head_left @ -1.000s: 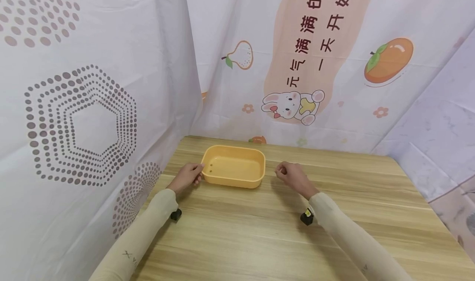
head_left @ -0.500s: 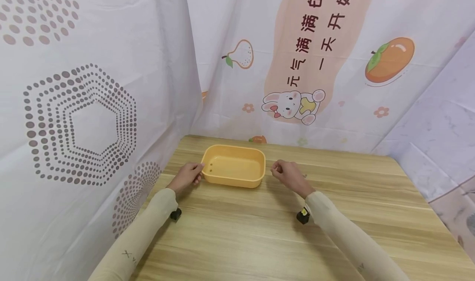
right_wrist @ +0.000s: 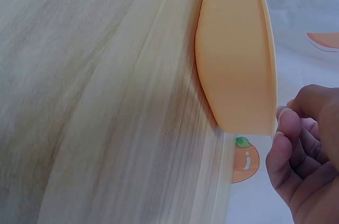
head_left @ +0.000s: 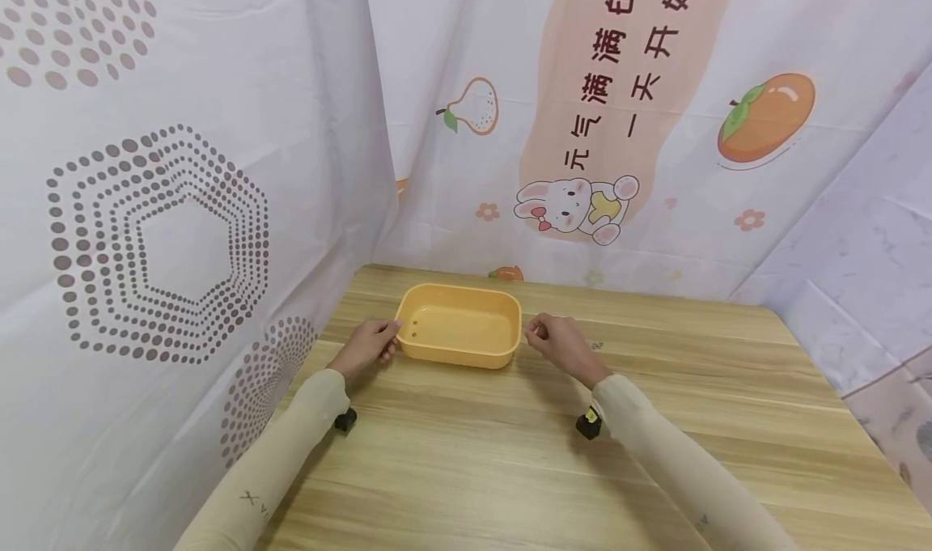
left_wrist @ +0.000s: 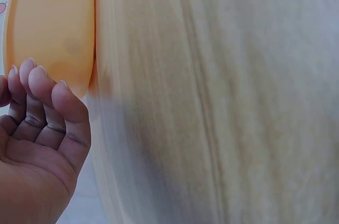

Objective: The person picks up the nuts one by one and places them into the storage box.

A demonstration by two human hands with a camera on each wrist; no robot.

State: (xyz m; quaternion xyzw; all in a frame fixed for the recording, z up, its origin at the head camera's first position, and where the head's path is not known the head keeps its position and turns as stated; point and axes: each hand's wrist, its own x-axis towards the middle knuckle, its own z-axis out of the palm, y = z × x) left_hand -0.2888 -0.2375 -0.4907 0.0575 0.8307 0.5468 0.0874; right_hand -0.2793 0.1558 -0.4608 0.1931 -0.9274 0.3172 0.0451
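A yellow-orange rectangular plastic basin (head_left: 459, 357) with rounded corners sits toward the back of the wooden table. At its left end, my left hand (head_left: 366, 345) pinches the rim, thumb at the top edge and fingers against the outer wall. In the left wrist view, those curled fingers (left_wrist: 69, 105) overlap the end of the basin (left_wrist: 53, 17). My right hand (head_left: 564, 342) is right beside the opposite end, fingers loosely curled, fingertips close to the rim. The right wrist view shows these fingertips (right_wrist: 280, 144) just outside the basin's edge (right_wrist: 238, 65), holding nothing.
The wooden table (head_left: 466, 462) spreads out in front of the basin and to the right. White printed curtains (head_left: 451, 195) hang along the back and left. A small black wrist camera (head_left: 588, 424) sits beneath the right sleeve, another black camera (head_left: 345, 419) beneath the left.
My right hand has moved left, from a short gap away to right beside the basin's right end. My left hand and the basin have stayed in place.
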